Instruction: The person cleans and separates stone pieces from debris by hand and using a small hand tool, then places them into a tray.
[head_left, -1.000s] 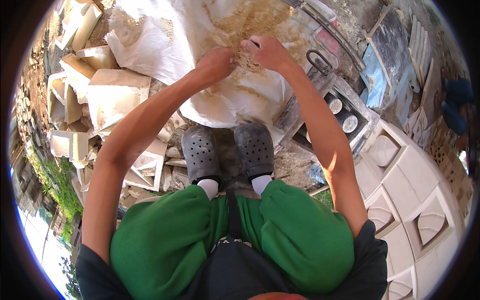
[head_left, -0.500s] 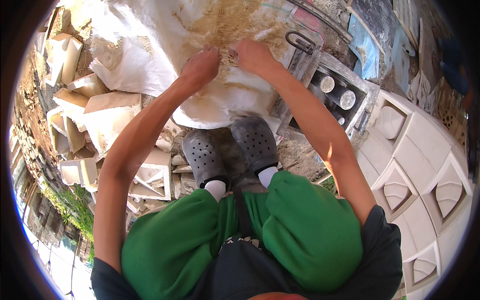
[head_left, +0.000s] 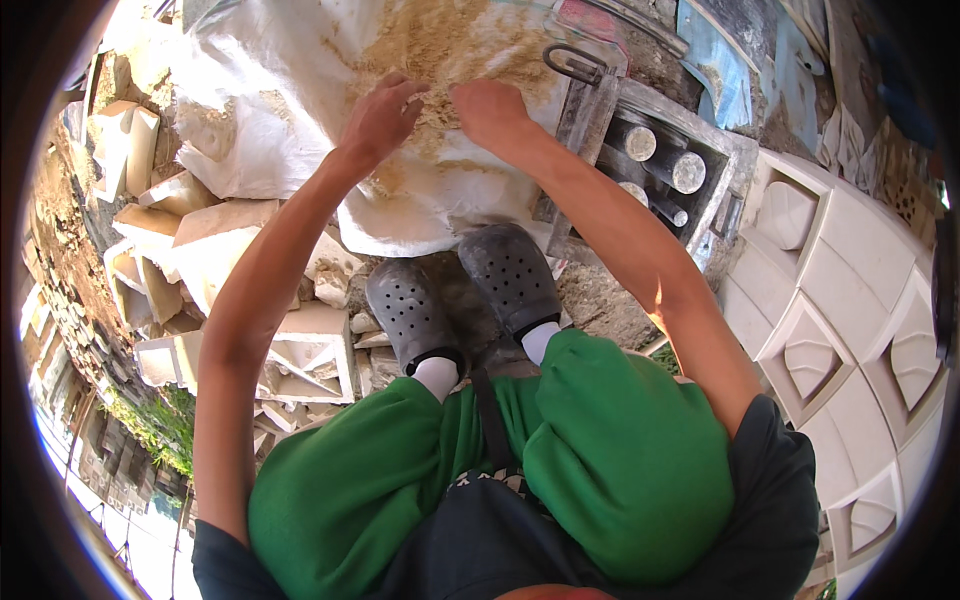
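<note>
Both arms reach forward over a white woven plastic sheet spread on the ground, with brownish sandy powder lying on it. Above the powder's left side is my left hand, its fingers loosely bent and apart, holding nothing that I can see. My right hand hovers at the powder's right side with its fingers curled in; whatever they may hold is hidden beneath the hand. A gap of bare powder separates the two hands.
A grey metal mould box with several cylinders inside stands right of the sheet, beside a metal loop handle. Pale patterned blocks are stacked at the right. Broken cast pieces pile up at the left. My grey clogs touch the sheet's near edge.
My hands have moved slightly apart, the left one shifting left with its fingers loosening. My right hand stays curled. The whole view has shifted a little.
</note>
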